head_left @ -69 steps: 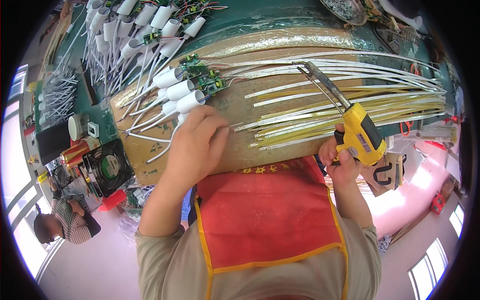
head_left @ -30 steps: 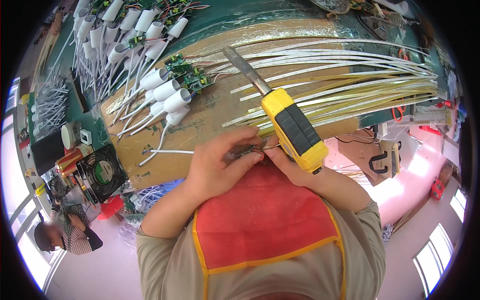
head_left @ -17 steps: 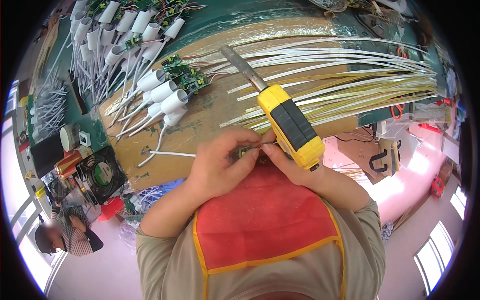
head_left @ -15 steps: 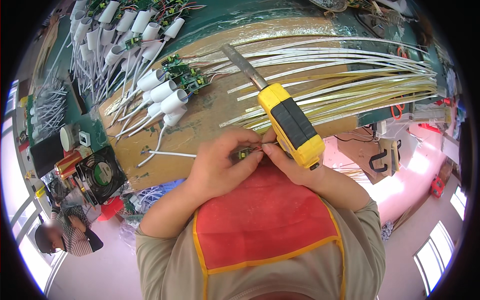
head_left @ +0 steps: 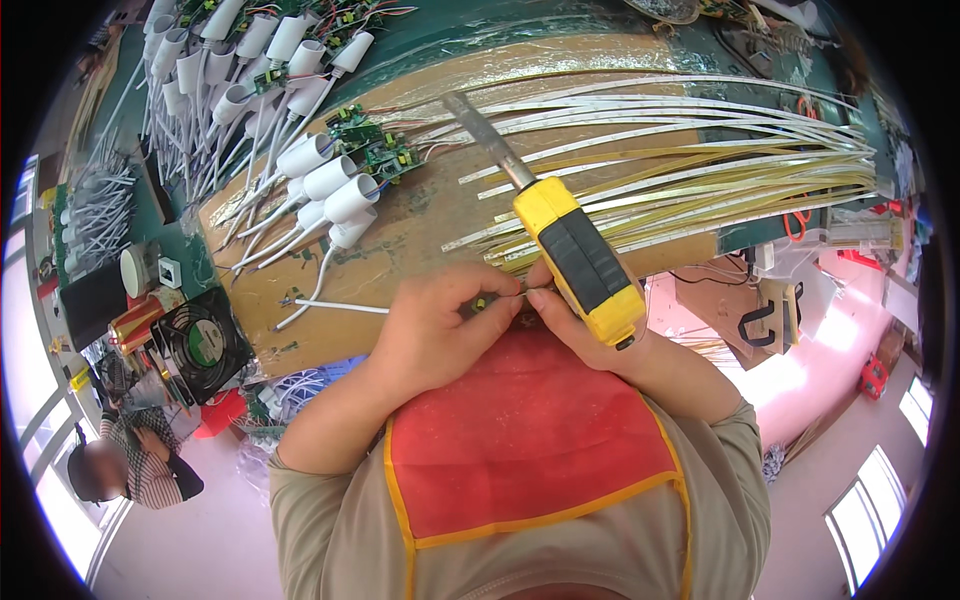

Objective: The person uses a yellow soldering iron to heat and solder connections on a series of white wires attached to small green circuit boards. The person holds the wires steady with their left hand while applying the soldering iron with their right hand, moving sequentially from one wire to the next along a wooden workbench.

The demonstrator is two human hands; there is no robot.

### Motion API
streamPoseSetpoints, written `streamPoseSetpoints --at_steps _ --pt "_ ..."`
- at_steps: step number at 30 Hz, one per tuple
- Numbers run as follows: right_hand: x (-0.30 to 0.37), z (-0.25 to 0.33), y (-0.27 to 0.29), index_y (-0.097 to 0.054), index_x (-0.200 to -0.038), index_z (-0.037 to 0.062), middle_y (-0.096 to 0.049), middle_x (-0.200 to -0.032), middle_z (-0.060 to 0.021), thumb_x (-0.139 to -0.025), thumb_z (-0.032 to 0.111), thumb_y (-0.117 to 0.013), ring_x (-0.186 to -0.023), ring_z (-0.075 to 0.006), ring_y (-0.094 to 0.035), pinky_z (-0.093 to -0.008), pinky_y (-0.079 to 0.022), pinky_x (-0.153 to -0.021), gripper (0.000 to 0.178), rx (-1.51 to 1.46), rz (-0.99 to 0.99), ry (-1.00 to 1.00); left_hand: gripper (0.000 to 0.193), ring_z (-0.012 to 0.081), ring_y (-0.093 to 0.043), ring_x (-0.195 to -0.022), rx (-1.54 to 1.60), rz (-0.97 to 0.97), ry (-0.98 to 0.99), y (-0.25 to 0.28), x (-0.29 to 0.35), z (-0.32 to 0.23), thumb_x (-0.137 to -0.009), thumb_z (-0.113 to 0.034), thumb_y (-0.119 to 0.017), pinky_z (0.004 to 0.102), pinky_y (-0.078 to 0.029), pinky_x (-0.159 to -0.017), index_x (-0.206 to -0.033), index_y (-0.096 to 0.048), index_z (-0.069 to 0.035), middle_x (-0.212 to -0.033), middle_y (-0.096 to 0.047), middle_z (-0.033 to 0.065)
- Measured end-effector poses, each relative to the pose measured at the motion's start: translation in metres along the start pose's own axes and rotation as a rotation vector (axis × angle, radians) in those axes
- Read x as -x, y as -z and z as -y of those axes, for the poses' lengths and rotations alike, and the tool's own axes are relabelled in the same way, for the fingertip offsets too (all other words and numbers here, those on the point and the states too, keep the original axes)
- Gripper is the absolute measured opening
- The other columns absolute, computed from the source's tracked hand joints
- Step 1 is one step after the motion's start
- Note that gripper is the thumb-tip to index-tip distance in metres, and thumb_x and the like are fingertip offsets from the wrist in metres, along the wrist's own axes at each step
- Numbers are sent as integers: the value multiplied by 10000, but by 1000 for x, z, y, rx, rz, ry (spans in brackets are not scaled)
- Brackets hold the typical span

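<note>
My left hand (head_left: 425,325) is closed around a small green circuit board (head_left: 481,302), mostly hidden by the fingers. A white cable (head_left: 345,308) runs into that hand from the left. My right hand (head_left: 590,335) meets it with thumb and forefinger pinched on a thin wire; the tips of both hands nearly touch. Over the right hand lies a yellow-and-black hand tool (head_left: 580,262) with a long metal barrel pointing to the far left. Whether the right hand's other fingers grip this tool is hidden. Both hands are in front of a red apron (head_left: 530,430).
White plastic lamp caps (head_left: 330,178) with cables and boards lie on the brown board (head_left: 420,225); more are heaped at far left. White and yellow LED strips (head_left: 700,150) stretch rightward. A black fan (head_left: 203,343) stands at left. Beyond, another person (head_left: 140,465) sits lower left.
The fingertips have shifted slightly on the wire, and less of the circuit board shows in my left hand. The yellow-and-black tool has dipped slightly toward me. The bench things stay put.
</note>
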State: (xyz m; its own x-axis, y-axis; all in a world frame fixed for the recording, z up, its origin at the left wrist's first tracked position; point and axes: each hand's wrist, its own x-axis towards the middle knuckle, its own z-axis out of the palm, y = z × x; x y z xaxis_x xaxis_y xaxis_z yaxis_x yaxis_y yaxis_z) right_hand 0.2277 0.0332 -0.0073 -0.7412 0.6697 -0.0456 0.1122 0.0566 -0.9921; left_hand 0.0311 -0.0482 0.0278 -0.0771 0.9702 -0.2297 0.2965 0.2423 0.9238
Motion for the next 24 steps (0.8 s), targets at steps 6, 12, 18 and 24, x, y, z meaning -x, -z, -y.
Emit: streamPoseSetpoints --at_steps 6,12,18,24 --pt "-10 16 -6 -637 -956 30 -634 -897 -85 -836 30 -705 -768 -214 -637 -327 -502 -664 138 130 -125 154 98 234 -674 -747 -36 43 1 3 -1 -5 -846 -89 -696 315 -521 -600 -939 -698 -59 -895 -696 105" --pt "-10 11 -4 -620 -992 37 -630 -900 -75 -854 66 -706 -779 -229 -626 -345 -487 -679 165 226 -80 178 99 241 -678 -744 -56 50 3 2 -1 -5 -852 -89 -692 317 -526 -606 -943 -692 -51 -903 -698 110" --pt "1 5 -4 -469 -1357 1 -652 -1106 -89 -838 90 -756 -967 -180 -652 -296 -517 -830 599 -140 -43 -60 102 194 -666 -695 88 -5 76 -2 2 2 -861 -95 -688 301 -518 -600 -946 -683 -39 -900 -703 96" --pt "10 -6 -2 -468 -1364 1 -651 -1101 -86 -855 88 -740 -967 -174 -648 -296 -512 -838 584 -58 -47 -150 93 147 -649 -676 149 -3 133 -3 1 5 -873 -100 -684 279 -507 -592 -947 -682 -44 -876 -701 79"
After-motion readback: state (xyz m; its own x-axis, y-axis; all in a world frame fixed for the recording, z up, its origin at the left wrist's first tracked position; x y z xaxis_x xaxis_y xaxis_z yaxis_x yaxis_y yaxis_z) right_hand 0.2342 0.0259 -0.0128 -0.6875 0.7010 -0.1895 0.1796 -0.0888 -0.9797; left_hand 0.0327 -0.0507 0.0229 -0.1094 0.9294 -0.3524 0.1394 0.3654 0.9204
